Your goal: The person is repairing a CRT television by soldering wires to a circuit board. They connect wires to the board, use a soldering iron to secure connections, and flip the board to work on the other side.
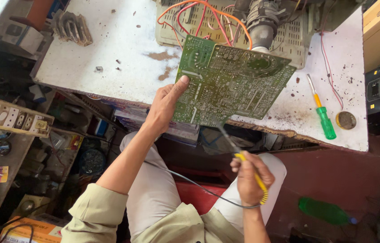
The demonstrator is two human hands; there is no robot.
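Your left hand [163, 105] has the green circuit board [230, 85] pinched at its near-left edge, thumb on the solder side, holding it tilted up off the white workbench [122, 54] with the far end still tied by orange and red wires [199, 13] to the grey chassis [262, 22] behind it. Your right hand [248, 175] is closed around the yellow handle of a soldering iron [239, 157], pen-style, with the tip reaching up to the board's bottom edge just right of your left-hand grip; I can't tell if the tip is actually on a joint. Its cord loops back across your lap. Looks to me like you're at the touch-up or desolder stage on that lower edge. For the next move I'd say you need the board rock steady and the tip dead on one pad, since those traces sit tight together. Out past the board's right corner lie a green-handled screwdriver [322, 114] and a small round tin [346, 120]; a ribbed metal part [72, 28] sits far off to the left.
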